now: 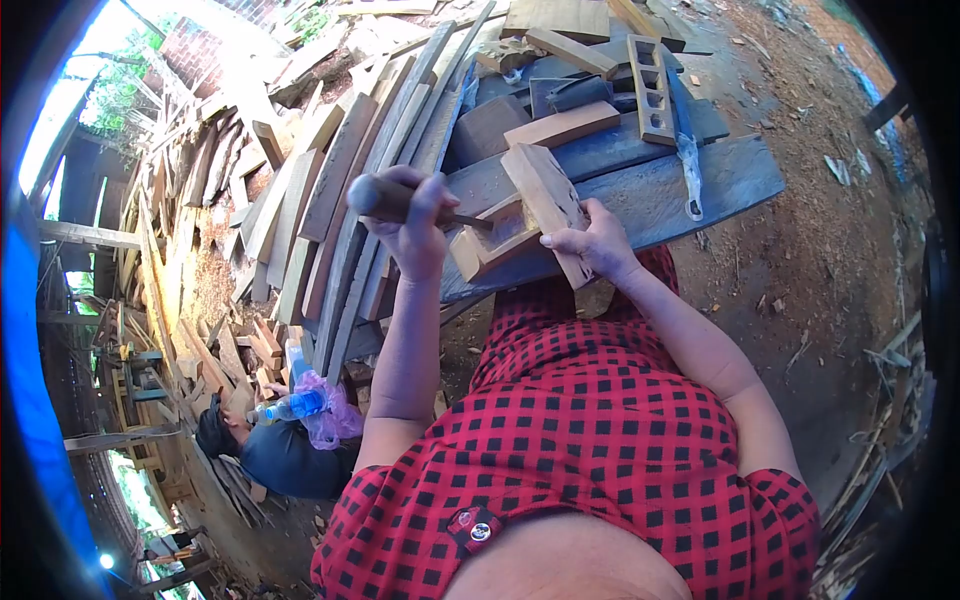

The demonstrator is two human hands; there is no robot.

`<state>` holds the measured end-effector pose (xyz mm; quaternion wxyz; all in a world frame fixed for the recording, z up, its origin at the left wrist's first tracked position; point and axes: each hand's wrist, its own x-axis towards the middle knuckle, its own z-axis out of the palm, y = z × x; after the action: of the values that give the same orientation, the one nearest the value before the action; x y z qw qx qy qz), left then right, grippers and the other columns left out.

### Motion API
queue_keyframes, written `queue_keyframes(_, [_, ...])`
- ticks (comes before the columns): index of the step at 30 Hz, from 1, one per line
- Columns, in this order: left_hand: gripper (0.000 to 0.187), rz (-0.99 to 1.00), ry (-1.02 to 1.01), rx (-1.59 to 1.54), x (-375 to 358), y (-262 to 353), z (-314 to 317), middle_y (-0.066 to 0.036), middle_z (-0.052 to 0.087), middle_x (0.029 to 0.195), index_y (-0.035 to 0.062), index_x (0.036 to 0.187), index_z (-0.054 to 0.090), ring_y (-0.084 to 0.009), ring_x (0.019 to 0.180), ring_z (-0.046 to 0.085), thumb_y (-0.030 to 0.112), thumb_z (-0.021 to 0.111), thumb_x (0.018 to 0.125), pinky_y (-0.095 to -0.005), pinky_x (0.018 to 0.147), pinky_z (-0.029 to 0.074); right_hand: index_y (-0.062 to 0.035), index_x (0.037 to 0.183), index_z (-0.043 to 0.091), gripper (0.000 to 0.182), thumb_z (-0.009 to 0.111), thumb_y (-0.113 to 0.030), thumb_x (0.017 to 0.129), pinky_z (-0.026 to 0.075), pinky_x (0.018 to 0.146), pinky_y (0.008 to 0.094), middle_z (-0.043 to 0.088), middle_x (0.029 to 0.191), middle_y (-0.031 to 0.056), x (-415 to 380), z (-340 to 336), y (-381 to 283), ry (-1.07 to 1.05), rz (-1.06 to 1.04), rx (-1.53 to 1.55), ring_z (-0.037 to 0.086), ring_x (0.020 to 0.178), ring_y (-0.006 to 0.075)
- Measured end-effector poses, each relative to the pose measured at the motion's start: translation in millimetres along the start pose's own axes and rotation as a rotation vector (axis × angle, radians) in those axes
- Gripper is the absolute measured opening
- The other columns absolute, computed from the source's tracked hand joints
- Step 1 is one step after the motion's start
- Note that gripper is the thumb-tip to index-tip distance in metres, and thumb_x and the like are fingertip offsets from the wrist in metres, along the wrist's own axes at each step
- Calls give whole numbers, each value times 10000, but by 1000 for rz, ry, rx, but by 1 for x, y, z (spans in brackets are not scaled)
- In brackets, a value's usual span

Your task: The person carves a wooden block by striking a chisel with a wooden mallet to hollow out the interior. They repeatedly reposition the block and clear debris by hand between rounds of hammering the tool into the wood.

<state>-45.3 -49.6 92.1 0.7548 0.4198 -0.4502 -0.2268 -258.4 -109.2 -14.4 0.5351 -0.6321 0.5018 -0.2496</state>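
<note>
My left hand [412,225] is wrapped round the wooden handle of a chisel-like tool [468,220]. Its thin metal blade points right, with the tip at a hollowed wooden piece [480,258]. My right hand [597,243] grips a light wooden block [540,185], thumb on its near face and fingers behind. That block leans across the hollowed piece and touches it. Both wooden pieces are over a grey plank bench [650,205].
On the bench lie a brown block [562,127], a slotted wooden frame [652,90] and a strap-like white item [691,175]. Long boards [330,190] are stacked at left. Another person [290,458] is at lower left beside plastic bottles [300,404].
</note>
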Motion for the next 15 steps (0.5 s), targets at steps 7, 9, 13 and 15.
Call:
queue_keyframes(7, [131, -13, 393, -212, -14, -10, -24, -46, 526, 653, 74, 825, 501, -141, 558, 562, 85, 627, 861, -323, 556, 523, 71, 1101, 535, 824, 806, -487, 558, 490, 856, 370, 641, 1019, 232, -1, -1, -3, -6, -11, 3, 645, 952, 311])
queue_keyframes(9, [135, -19, 417, -213, -19, -14, -35, -44, 519, 643, 83, 832, 496, -138, 578, 557, 112, 617, 885, -331, 566, 524, 72, 1105, 534, 828, 806, -488, 559, 491, 855, 368, 642, 1019, 231, -2, -1, -6, -9, -13, -11, 645, 951, 309])
queue_keyframes(13, [142, -33, 514, -244, -25, -14, -41, -40, 518, 636, 84, 849, 480, -138, 583, 563, 100, 613, 896, -337, 570, 542, 86, 1147, 523, 842, 810, -458, 572, 481, 873, 352, 630, 1051, 221, -6, -3, -14, -24, 10, 10, 632, 973, 282])
queue_keyframes(15, [147, -18, 536, -211, -30, -13, -41, -41, 520, 630, 82, 855, 474, -139, 574, 562, 88, 615, 895, -337, 572, 549, 101, 1189, 510, 857, 814, -426, 585, 473, 892, 341, 618, 1082, 217, -6, -3, -14, -45, 24, 4, 618, 997, 264])
